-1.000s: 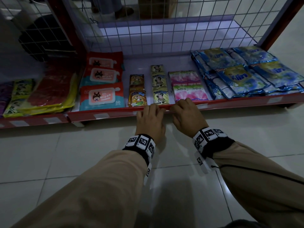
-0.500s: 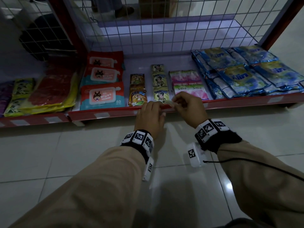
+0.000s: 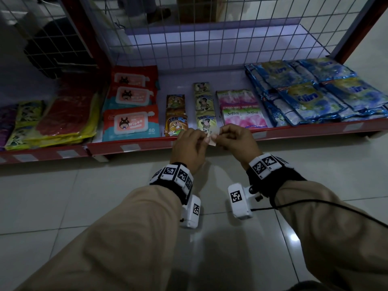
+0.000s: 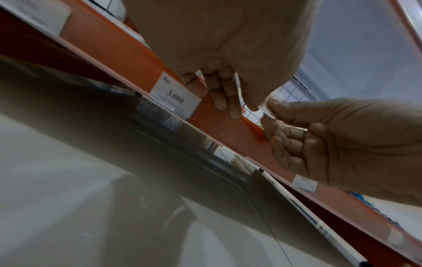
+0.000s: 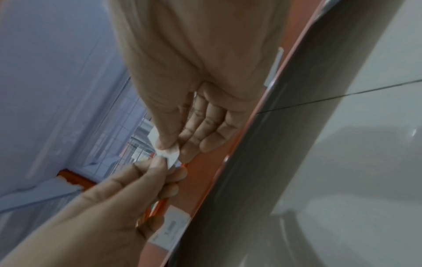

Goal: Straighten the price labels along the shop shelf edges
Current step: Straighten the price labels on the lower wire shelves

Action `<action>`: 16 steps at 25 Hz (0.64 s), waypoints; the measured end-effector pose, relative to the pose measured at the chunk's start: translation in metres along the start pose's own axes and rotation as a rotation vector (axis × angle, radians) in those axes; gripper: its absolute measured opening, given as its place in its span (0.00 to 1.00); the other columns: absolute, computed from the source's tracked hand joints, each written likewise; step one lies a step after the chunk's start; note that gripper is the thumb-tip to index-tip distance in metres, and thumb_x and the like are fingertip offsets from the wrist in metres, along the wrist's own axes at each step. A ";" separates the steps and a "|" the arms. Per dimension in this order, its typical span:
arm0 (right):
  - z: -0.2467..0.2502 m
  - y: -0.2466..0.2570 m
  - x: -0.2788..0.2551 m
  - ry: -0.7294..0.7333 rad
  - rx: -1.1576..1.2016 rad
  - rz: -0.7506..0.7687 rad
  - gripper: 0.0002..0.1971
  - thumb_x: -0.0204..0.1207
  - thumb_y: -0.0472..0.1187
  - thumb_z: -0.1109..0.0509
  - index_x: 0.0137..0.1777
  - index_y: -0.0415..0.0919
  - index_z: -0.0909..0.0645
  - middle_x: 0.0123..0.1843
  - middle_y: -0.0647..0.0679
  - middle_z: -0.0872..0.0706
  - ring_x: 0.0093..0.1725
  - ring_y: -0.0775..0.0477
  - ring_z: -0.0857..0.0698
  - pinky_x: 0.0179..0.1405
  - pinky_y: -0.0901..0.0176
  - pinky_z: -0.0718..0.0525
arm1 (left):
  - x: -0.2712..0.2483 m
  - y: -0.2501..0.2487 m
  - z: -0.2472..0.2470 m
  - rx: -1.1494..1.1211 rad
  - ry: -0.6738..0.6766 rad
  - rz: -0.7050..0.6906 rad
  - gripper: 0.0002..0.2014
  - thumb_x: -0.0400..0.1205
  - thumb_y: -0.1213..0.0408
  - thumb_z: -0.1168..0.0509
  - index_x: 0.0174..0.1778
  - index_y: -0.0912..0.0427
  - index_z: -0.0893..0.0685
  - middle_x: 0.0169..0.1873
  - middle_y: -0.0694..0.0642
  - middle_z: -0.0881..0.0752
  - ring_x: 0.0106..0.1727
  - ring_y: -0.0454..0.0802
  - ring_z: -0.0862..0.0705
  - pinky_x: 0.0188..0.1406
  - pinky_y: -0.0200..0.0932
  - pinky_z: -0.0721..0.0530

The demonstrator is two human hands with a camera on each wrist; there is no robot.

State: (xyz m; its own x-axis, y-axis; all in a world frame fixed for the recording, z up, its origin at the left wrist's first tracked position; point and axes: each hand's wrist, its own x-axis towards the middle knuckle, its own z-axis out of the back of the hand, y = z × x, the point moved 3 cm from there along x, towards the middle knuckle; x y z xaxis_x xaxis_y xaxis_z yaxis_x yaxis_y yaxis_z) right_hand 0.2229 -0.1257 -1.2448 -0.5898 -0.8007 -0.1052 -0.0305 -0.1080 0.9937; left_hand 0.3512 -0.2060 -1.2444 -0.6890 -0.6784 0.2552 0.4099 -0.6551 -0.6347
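Observation:
A small white price label [image 3: 213, 137] is off the red shelf edge [image 3: 147, 144], and both hands pinch it just above the rail. My left hand [image 3: 206, 140] pinches its left end and my right hand [image 3: 220, 137] its right end. The right wrist view shows the label [image 5: 169, 154] between my right thumb and forefinger, with left fingertips [image 5: 160, 165] touching it. Another label marked "Rp. 3.000" [image 4: 175, 96] sits in the rail beside my left fingers [image 4: 224, 94]. More labels [image 3: 130, 147] [image 3: 259, 134] [image 3: 353, 127] sit along the edge.
The low shelf holds wipes packs [image 3: 131, 122], small drink sachets [image 3: 176, 124], pink Soffell sachets [image 3: 243, 118] and blue detergent packs [image 3: 310, 99]. A wire grid [image 3: 210, 34] backs the shelf. A second shelf section [image 3: 42, 153] adjoins at the left. White floor tiles [image 3: 84, 196] lie below.
A second ago both hands lay on the shelf edge. They have since lifted a label off the rail and now hold it between them slightly above the edge.

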 end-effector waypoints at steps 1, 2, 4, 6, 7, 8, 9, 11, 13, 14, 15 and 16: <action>0.001 0.000 0.000 0.008 0.004 -0.004 0.07 0.71 0.32 0.23 0.42 0.36 0.19 0.36 0.41 0.17 0.31 0.55 0.18 0.33 0.66 0.20 | 0.001 0.000 0.000 0.009 0.005 0.006 0.10 0.84 0.60 0.39 0.49 0.63 0.17 0.47 0.59 0.19 0.53 0.56 0.25 0.52 0.54 0.24; 0.003 0.000 0.000 0.008 0.010 -0.006 0.06 0.71 0.32 0.24 0.43 0.36 0.19 0.37 0.41 0.16 0.31 0.56 0.18 0.33 0.68 0.21 | 0.001 0.000 0.000 0.020 0.010 0.006 0.10 0.84 0.61 0.39 0.49 0.63 0.17 0.47 0.59 0.19 0.53 0.57 0.25 0.52 0.54 0.24; 0.007 0.004 0.001 -0.010 0.021 0.006 0.05 0.72 0.31 0.24 0.43 0.37 0.19 0.37 0.42 0.15 0.33 0.55 0.16 0.34 0.68 0.20 | 0.002 -0.001 0.001 0.045 0.023 -0.001 0.10 0.85 0.61 0.40 0.49 0.63 0.18 0.48 0.60 0.19 0.53 0.57 0.26 0.51 0.54 0.25; 0.010 0.009 0.002 -0.027 -0.016 0.046 0.05 0.72 0.30 0.25 0.46 0.35 0.18 0.41 0.40 0.14 0.40 0.49 0.15 0.41 0.61 0.16 | 0.002 -0.001 0.003 0.079 0.048 -0.013 0.10 0.85 0.60 0.41 0.50 0.63 0.19 0.48 0.60 0.20 0.53 0.58 0.26 0.51 0.54 0.25; 0.010 0.013 0.002 -0.028 -0.066 0.084 0.07 0.72 0.29 0.26 0.49 0.33 0.18 0.44 0.39 0.14 0.44 0.47 0.15 0.46 0.57 0.14 | 0.003 -0.001 0.004 0.098 0.066 -0.024 0.10 0.86 0.60 0.41 0.50 0.63 0.20 0.48 0.60 0.20 0.53 0.58 0.26 0.51 0.54 0.26; 0.010 0.017 0.003 -0.010 -0.148 0.134 0.11 0.73 0.30 0.26 0.54 0.33 0.19 0.47 0.39 0.15 0.46 0.47 0.16 0.50 0.56 0.14 | 0.003 -0.001 0.005 0.117 0.085 -0.036 0.10 0.86 0.60 0.42 0.50 0.63 0.20 0.48 0.60 0.20 0.54 0.58 0.26 0.52 0.55 0.26; 0.009 0.022 0.003 0.033 -0.263 0.197 0.15 0.73 0.31 0.26 0.59 0.35 0.20 0.50 0.41 0.15 0.47 0.48 0.16 0.52 0.58 0.15 | 0.004 -0.001 0.006 0.136 0.108 -0.049 0.10 0.86 0.59 0.42 0.51 0.62 0.20 0.49 0.59 0.20 0.54 0.58 0.26 0.52 0.56 0.26; 0.005 0.032 0.004 0.161 -0.563 0.322 0.17 0.74 0.34 0.26 0.63 0.41 0.19 0.51 0.45 0.14 0.48 0.51 0.15 0.52 0.61 0.16 | 0.005 -0.003 0.008 0.191 0.161 -0.081 0.11 0.86 0.59 0.42 0.52 0.62 0.20 0.50 0.59 0.20 0.55 0.58 0.26 0.53 0.56 0.26; 0.005 0.037 0.005 0.226 -0.763 0.370 0.11 0.74 0.33 0.28 0.56 0.40 0.15 0.49 0.45 0.12 0.48 0.48 0.14 0.53 0.53 0.15 | 0.007 -0.003 0.008 0.264 0.203 -0.112 0.10 0.85 0.60 0.42 0.53 0.62 0.21 0.52 0.60 0.21 0.56 0.58 0.26 0.53 0.54 0.27; 0.007 0.038 0.006 0.224 -0.790 0.364 0.08 0.74 0.32 0.28 0.52 0.40 0.15 0.47 0.45 0.12 0.47 0.47 0.14 0.53 0.49 0.15 | 0.008 -0.002 0.009 0.290 0.216 -0.126 0.09 0.85 0.61 0.42 0.53 0.62 0.21 0.52 0.60 0.21 0.56 0.58 0.26 0.53 0.53 0.27; 0.010 0.038 0.007 0.202 -0.785 0.353 0.07 0.74 0.31 0.29 0.49 0.40 0.15 0.46 0.45 0.11 0.46 0.47 0.14 0.52 0.49 0.15 | 0.009 -0.002 0.010 0.305 0.228 -0.139 0.09 0.85 0.61 0.42 0.53 0.61 0.21 0.52 0.59 0.20 0.56 0.58 0.26 0.53 0.52 0.28; 0.013 0.036 0.007 0.169 -0.763 0.343 0.06 0.74 0.30 0.29 0.48 0.40 0.15 0.45 0.46 0.11 0.46 0.48 0.14 0.52 0.51 0.15 | 0.009 -0.001 0.012 0.310 0.238 -0.153 0.09 0.85 0.60 0.42 0.53 0.61 0.21 0.52 0.59 0.20 0.55 0.58 0.26 0.53 0.52 0.28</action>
State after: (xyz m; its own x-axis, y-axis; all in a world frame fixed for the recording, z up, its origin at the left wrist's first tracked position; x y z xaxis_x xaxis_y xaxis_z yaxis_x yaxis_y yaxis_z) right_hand 0.2074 -0.1278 -1.2088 -0.3370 -0.9322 0.1320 0.7154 -0.1624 0.6796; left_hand 0.3513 -0.2157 -1.2328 -0.8598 -0.4936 0.1309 0.4276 -0.8360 -0.3440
